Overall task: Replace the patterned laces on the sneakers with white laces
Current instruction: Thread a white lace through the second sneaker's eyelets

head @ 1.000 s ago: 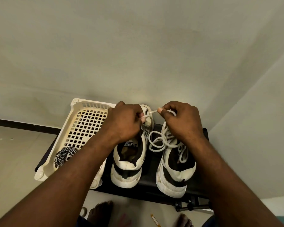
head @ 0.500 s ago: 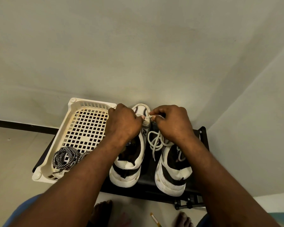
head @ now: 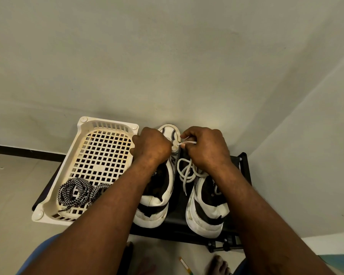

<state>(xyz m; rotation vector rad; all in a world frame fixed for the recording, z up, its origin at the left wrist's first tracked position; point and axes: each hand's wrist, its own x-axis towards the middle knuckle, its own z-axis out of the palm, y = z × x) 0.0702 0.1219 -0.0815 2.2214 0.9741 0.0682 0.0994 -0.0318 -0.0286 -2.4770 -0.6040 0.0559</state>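
Note:
Two black-and-white sneakers stand side by side on a low black stand, toes to the wall. My left hand [head: 152, 148] grips the front of the left sneaker [head: 157, 187] by its lace holes. My right hand [head: 205, 147] pinches the tip of a white lace [head: 185, 172], pointing it at the left sneaker's toe area. The rest of that lace lies in loose loops between the shoes and over the right sneaker [head: 206, 211]. A bundle of black-and-white patterned laces [head: 75, 192] lies in the near end of the cream basket [head: 83, 124].
The black stand [head: 244, 161] sits in a corner, walls close behind and to the right. The cream lattice basket fills its left half and overhangs the edge. My bare feet and a small pen-like stick [head: 184, 263] are on the floor below.
The view has tilted down a little. My right hand has brought the white lace tip in toward the left sneaker's toe; my left hand stays on that shoe.

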